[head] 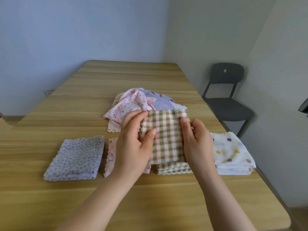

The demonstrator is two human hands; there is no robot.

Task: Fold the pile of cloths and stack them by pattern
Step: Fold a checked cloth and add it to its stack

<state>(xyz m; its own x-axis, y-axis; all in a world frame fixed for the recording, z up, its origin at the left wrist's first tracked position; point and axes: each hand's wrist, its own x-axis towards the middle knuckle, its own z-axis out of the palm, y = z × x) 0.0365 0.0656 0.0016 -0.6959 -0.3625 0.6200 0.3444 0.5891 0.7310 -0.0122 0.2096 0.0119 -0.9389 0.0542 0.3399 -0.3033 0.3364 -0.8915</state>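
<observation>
I have left hand (pixel 133 145) and right hand (pixel 197 144) pinching opposite edges of the checked cloth (pixel 165 135) above its folded stack (pixel 174 169).

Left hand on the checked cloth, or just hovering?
Touching. Head view: the left hand pinches the checked cloth, thumb on its front, fingers behind its top-left corner.

The left forearm (pixel 103 195) and the right forearm (pixel 221 197) are stretched forward, bare, and angled toward each other. The left hand (pixel 133 145) is turned palm inward. Its thumb is laid on the near face of the checked cloth (pixel 165 137) and its fingers are curled over the far corner. The right hand (pixel 197 144) is held near the left. Its thumb is pressed along the cloth's edge and its other fingers are tucked behind. The cloth is pinched between both hands.
</observation>
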